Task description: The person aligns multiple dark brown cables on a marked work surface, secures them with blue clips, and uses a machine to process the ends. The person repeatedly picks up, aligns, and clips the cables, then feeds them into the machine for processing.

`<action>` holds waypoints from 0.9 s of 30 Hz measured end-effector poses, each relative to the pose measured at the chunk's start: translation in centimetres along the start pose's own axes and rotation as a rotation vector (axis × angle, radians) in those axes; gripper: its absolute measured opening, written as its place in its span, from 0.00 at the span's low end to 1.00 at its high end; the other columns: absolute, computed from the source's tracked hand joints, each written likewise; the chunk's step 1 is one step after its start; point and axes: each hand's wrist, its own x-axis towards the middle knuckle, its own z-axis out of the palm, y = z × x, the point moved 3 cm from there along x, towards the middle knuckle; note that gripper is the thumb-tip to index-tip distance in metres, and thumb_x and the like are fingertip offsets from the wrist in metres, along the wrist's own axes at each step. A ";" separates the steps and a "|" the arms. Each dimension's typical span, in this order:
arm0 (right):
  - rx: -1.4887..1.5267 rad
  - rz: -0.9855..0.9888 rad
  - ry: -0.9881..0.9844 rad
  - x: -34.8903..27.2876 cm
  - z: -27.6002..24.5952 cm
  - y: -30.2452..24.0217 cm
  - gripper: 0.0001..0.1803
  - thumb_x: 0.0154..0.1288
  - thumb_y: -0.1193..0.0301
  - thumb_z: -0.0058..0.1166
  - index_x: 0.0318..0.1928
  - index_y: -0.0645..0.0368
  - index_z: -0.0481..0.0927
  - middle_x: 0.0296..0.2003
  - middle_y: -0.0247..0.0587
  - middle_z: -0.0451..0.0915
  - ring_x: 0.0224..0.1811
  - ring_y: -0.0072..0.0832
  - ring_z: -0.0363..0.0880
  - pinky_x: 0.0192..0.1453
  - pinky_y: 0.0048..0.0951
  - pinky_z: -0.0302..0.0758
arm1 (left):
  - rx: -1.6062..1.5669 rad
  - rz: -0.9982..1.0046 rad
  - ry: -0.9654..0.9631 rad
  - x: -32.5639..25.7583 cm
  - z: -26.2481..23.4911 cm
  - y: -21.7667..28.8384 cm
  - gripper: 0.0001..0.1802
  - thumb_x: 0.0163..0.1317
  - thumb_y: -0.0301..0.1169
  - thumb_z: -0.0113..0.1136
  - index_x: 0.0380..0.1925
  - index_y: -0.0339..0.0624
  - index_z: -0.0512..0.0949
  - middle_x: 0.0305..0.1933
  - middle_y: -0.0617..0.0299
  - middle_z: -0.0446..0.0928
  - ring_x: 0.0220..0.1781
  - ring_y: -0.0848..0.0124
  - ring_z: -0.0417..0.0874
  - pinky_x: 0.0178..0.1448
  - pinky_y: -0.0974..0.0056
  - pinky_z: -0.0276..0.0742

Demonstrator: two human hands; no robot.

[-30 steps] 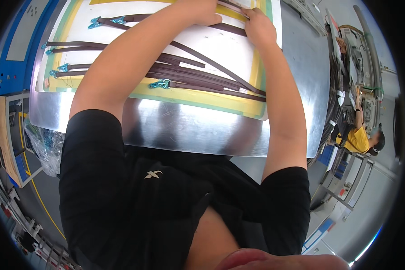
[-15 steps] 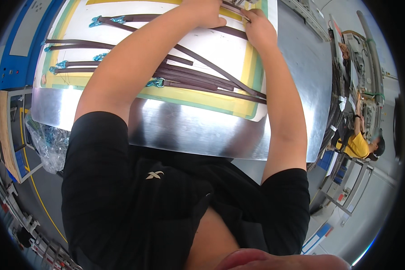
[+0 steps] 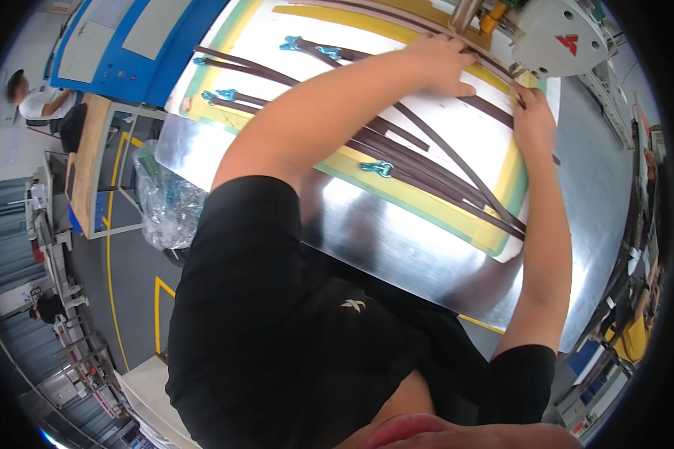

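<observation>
Several long dark brown straps (image 3: 427, 161) lie across a white board with a yellow-green border (image 3: 352, 161) on a shiny metal table (image 3: 397, 247). My left hand (image 3: 443, 63) presses a strap down at the board's far edge, just left of a white sewing machine head (image 3: 554, 34). My right hand (image 3: 533, 112) pinches a strap right below the machine head. Teal clips (image 3: 377, 168) sit on strap ends, with others (image 3: 301, 46) at the board's left.
A blue cabinet (image 3: 120, 45) stands beyond the table's left end, with a wooden bench (image 3: 90, 157) and a clear plastic bag (image 3: 165, 206) beside it. A person (image 3: 37, 101) sits far left. Yellow floor lines run below. More workstations line the right.
The view has tilted up, bringing the sewing machine head into sight. Both hands stay at the board's far edge on the straps.
</observation>
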 end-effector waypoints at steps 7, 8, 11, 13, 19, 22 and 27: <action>0.029 0.050 -0.012 -0.3 -0.8 -0.8 0.20 0.70 0.70 0.53 0.59 0.45 0.85 0.54 0.40 0.83 0.51 0.47 0.85 0.56 0.45 0.82 | 0.031 -0.545 0.063 -5.2 -3.0 -19.8 0.30 0.77 0.53 0.51 0.65 0.44 0.82 0.66 0.43 0.82 0.67 0.45 0.82 0.71 0.44 0.77; 0.056 0.020 -0.004 0.4 -0.9 -1.8 0.19 0.70 0.69 0.54 0.59 0.47 0.85 0.54 0.41 0.83 0.51 0.47 0.85 0.56 0.46 0.82 | 0.215 -0.523 0.312 -7.6 -1.3 -28.2 0.30 0.77 0.53 0.51 0.68 0.47 0.80 0.67 0.41 0.81 0.67 0.43 0.82 0.72 0.44 0.77; 0.043 0.045 -0.006 0.3 -0.8 -1.3 0.18 0.69 0.69 0.54 0.58 0.50 0.85 0.53 0.42 0.83 0.52 0.48 0.85 0.56 0.47 0.82 | 0.192 -0.683 0.158 -9.6 -1.6 -31.7 0.30 0.76 0.55 0.51 0.67 0.49 0.80 0.69 0.50 0.80 0.70 0.43 0.79 0.71 0.40 0.76; 0.018 0.080 -0.009 -0.3 -0.7 -0.3 0.18 0.69 0.68 0.55 0.57 0.52 0.85 0.53 0.43 0.82 0.52 0.48 0.85 0.56 0.47 0.82 | 0.206 -0.681 0.163 -8.4 -3.0 -28.2 0.29 0.76 0.53 0.52 0.65 0.47 0.81 0.66 0.47 0.81 0.69 0.44 0.80 0.71 0.39 0.76; 0.034 0.050 0.006 0.2 -0.8 -0.8 0.15 0.69 0.68 0.56 0.53 0.55 0.86 0.52 0.44 0.82 0.52 0.48 0.85 0.57 0.47 0.83 | 0.247 -0.569 0.061 -8.6 -4.5 -29.1 0.25 0.78 0.50 0.53 0.54 0.39 0.84 0.58 0.41 0.85 0.61 0.42 0.84 0.66 0.43 0.80; 0.020 0.057 0.012 -0.3 -0.9 -0.3 0.13 0.69 0.67 0.57 0.50 0.56 0.85 0.50 0.45 0.82 0.50 0.48 0.86 0.55 0.47 0.84 | 0.222 -0.604 0.155 -8.8 -7.7 -23.1 0.26 0.78 0.52 0.52 0.45 0.41 0.87 0.49 0.42 0.87 0.54 0.42 0.87 0.59 0.43 0.82; 0.069 0.071 -0.016 -0.1 -0.8 0.0 0.15 0.69 0.65 0.58 0.52 0.56 0.85 0.51 0.44 0.82 0.52 0.48 0.86 0.57 0.47 0.84 | 0.219 -0.648 0.210 -13.7 -12.5 -17.1 0.31 0.77 0.57 0.52 0.34 0.42 0.88 0.39 0.46 0.88 0.43 0.43 0.88 0.49 0.44 0.83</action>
